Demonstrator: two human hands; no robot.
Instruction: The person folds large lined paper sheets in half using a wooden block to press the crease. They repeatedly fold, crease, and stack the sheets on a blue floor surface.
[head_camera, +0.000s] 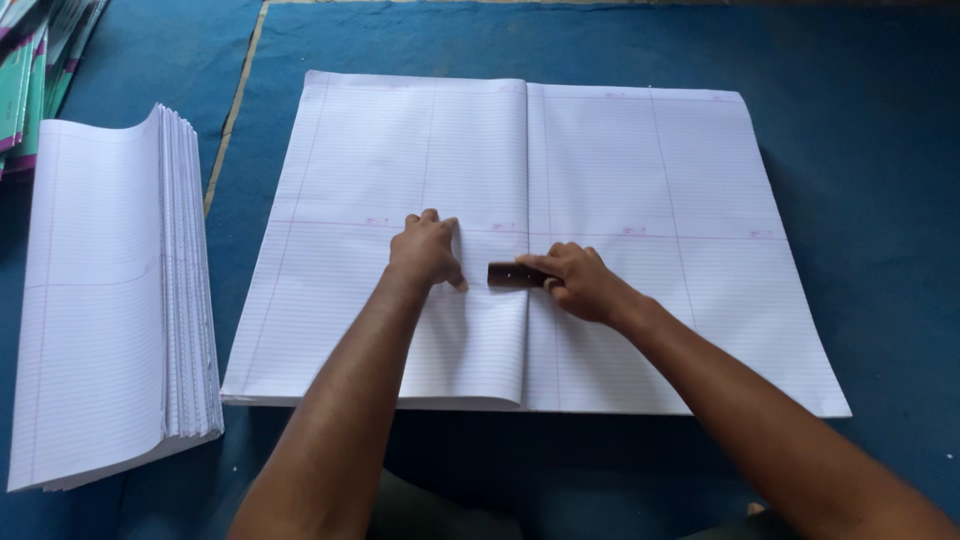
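A large stack of white ruled paper sheets (640, 170) lies spread flat on a blue cloth, with a fold line down its middle. My left hand (428, 248) presses down on the left half, fingers curled, just left of the fold. My right hand (575, 280) grips a small dark brown wooden block (508, 275) and holds it flat against the paper right at the fold.
A second pile of folded ruled sheets (110, 300) sits to the left on the blue cloth (860, 120). Several coloured booklets (30, 70) are stacked at the top left corner. A pale strip (235, 105) runs along the cloth between the piles.
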